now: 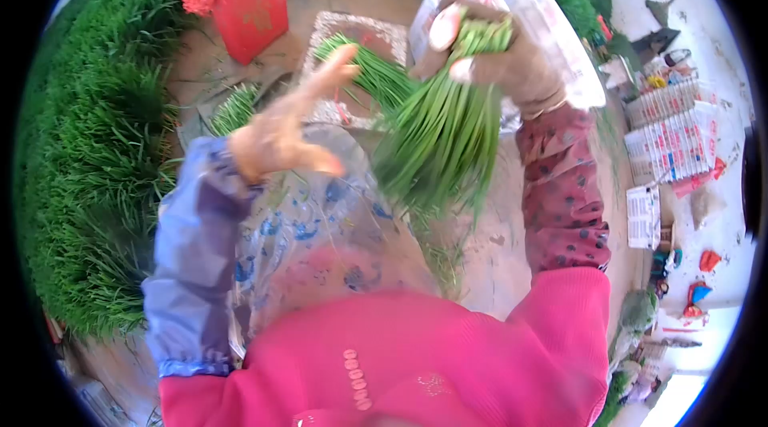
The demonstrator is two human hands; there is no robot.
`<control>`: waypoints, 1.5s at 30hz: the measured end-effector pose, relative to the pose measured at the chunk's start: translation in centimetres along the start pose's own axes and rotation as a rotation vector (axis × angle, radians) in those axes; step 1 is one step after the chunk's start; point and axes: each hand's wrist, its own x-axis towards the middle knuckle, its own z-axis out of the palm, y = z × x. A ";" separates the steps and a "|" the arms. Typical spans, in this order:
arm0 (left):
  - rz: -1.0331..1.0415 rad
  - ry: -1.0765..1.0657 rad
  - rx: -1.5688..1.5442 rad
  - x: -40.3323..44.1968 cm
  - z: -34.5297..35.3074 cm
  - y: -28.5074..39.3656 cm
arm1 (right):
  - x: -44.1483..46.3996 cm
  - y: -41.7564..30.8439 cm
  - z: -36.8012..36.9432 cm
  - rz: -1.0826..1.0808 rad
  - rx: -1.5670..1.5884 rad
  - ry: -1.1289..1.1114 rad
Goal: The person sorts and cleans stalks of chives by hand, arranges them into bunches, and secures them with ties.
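Observation:
My right hand [520, 67] is wrapped round the thick end of a bunch of long green stalks [444, 139], whose leafy ends hang down and fan out to the left. To the left, my left hand [292, 119] is raised with thumb and fingers spread, holding nothing; it is slightly blurred. Beyond it, more green stalks [372, 71] lie on a speckled board [320, 27], partly hidden behind the held bunch. A small cut bundle [234, 107] lies left of my left hand.
A red bag [252, 7] stands at the upper left. Heaped greens [96, 163] fill the left side. A white basket [588, 79] with packaging inside stands behind my right hand. Stacked white printed bundles [668, 139] are at the far right.

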 end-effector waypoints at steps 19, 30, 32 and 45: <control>-0.403 0.543 -1.221 -7.9 7.9 -3.4 | 9.7 8.2 14.0 -0.375 -0.845 0.122; -0.488 0.999 -1.090 -4.9 5.3 -0.9 | 3.8 11.8 15.8 0.068 -0.434 0.031; -0.475 1.012 -1.228 -3.8 6.7 -1.9 | 2.6 11.7 14.6 0.130 -0.361 0.051; -0.668 0.840 -1.075 -1.4 8.1 -9.0 | 0.4 16.1 10.1 0.362 -0.278 -0.026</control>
